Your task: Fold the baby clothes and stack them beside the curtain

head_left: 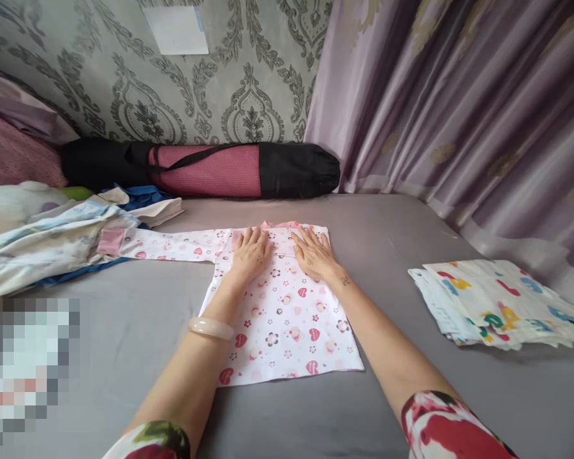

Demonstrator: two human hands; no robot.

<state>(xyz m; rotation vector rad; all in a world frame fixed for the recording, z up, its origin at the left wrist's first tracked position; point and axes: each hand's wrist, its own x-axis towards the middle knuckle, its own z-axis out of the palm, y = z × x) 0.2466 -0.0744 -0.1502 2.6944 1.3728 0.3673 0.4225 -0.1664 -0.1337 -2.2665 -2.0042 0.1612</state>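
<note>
A small white top with pink hearts and flowers (287, 319) lies flat on the grey bed sheet (392, 229). One long sleeve stretches out to the left. My left hand (252, 250) rests flat on the upper part of the top, fingers stretched out. A pale bangle sits on that wrist. My right hand (314, 251) lies flat beside it near the pink collar, fingers spread. Neither hand holds anything.
A folded white cloth with coloured letters (502, 303) lies at the right. A heap of clothes (62, 236) sits at the left. A rolled pink mat in a black bag (205, 169) lies against the patterned wall. Purple curtains (459, 95) hang on the right.
</note>
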